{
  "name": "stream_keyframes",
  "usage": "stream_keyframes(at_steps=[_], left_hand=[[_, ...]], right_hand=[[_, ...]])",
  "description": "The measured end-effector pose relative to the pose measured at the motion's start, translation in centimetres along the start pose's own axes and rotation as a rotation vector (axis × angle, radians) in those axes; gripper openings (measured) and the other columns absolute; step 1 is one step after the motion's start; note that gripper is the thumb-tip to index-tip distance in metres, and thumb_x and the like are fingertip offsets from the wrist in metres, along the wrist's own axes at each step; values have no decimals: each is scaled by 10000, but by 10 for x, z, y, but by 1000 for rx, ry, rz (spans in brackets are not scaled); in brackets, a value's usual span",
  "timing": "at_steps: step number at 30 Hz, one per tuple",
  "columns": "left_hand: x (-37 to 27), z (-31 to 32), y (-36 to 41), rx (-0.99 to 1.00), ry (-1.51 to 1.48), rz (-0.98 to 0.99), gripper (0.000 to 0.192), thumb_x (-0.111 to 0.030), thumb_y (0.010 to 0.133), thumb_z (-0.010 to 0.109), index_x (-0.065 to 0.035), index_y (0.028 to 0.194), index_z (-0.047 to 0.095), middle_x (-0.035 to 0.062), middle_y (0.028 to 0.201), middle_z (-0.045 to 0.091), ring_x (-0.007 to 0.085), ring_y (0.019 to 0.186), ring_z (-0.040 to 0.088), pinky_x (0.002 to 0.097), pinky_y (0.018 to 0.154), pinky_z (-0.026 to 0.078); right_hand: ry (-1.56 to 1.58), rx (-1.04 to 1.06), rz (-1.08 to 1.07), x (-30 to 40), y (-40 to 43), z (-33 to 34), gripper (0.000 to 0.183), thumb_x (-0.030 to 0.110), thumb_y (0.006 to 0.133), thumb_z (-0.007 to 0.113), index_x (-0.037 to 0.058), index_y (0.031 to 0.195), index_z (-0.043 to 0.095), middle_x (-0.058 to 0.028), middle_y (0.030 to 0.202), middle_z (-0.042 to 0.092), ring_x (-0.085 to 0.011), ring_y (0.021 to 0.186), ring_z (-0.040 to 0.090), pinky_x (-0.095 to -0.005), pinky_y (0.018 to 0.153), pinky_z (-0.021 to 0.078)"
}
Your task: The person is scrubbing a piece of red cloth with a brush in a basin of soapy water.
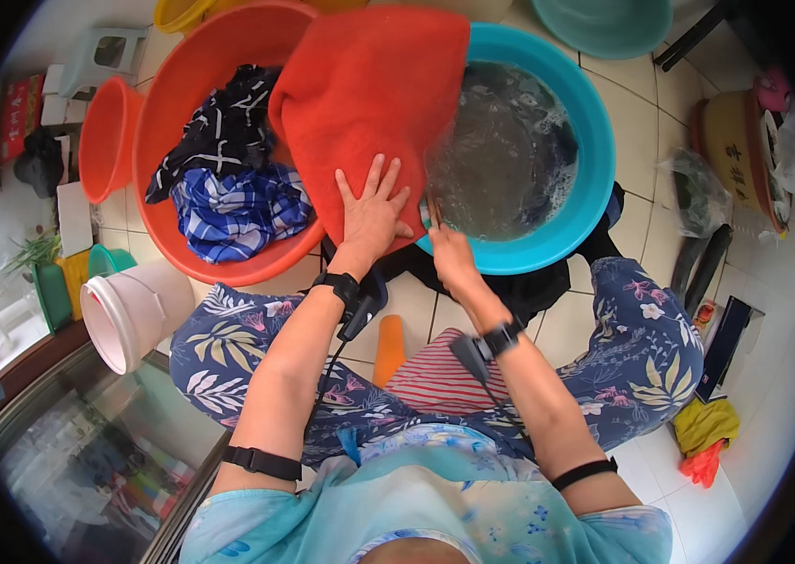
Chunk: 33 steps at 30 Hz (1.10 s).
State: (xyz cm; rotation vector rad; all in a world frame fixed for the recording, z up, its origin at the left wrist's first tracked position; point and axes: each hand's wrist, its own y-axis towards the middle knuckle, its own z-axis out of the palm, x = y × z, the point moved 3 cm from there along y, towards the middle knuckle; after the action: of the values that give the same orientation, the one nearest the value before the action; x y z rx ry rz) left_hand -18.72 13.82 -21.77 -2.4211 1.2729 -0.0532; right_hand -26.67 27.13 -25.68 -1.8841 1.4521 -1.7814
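Note:
A red cloth (376, 84) lies spread across the touching rims of an orange-red plastic basin (158, 134) and a turquoise basin (598, 141). My left hand (373, 211) presses flat on the cloth's lower part, fingers spread. At the cloth's lower right edge, my right hand (450, 254) is closed around a wooden-backed scrubbing brush (434, 210), whose bristle side is partly hidden. Murky, sudsy water (503, 148) fills the turquoise basin, with dark fabric partly under it. In the orange-red basin lie a black-and-white patterned cloth (228, 130) and a blue plaid cloth (239, 211).
A white bucket (158, 303) lies tilted at the left, near an orange bucket (105, 137). Black fabric (531, 289) lies on the tiles below the turquoise basin. A green basin (605, 25) stands at the top right, and a large pot (729, 155) farther right.

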Motion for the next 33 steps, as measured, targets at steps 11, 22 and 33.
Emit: stream_keyframes(at_steps=[11,22,33], left_hand=[[-3,0,4,-15,14,6,674,-423,654,749,-234,1281,592,-11,1576,182,229,1467,51,742,1046,1],[-7,2,8,-74,-51,38,689,-425,627,769,-198,1258,609,17,1562,225,230,1468,54,747,1040,-7],[-19,-6,15,35,17,18,668,-464,686,716,-197,1286,591,2,1576,182,239,1469,27,748,1037,-14]], right_hand=[[139,1,-20,33,20,-1,451,267,927,454,-77,1208,531,-326,1173,563,-438,1159,516,-409,971,405],[-89,-85,-184,67,60,-4,488,321,943,402,-24,1271,512,-305,1149,584,-474,1105,532,-486,932,422],[-194,-92,-87,48,80,-11,446,340,939,407,-1,1189,547,-289,1138,595,-479,1059,549,-512,923,433]])
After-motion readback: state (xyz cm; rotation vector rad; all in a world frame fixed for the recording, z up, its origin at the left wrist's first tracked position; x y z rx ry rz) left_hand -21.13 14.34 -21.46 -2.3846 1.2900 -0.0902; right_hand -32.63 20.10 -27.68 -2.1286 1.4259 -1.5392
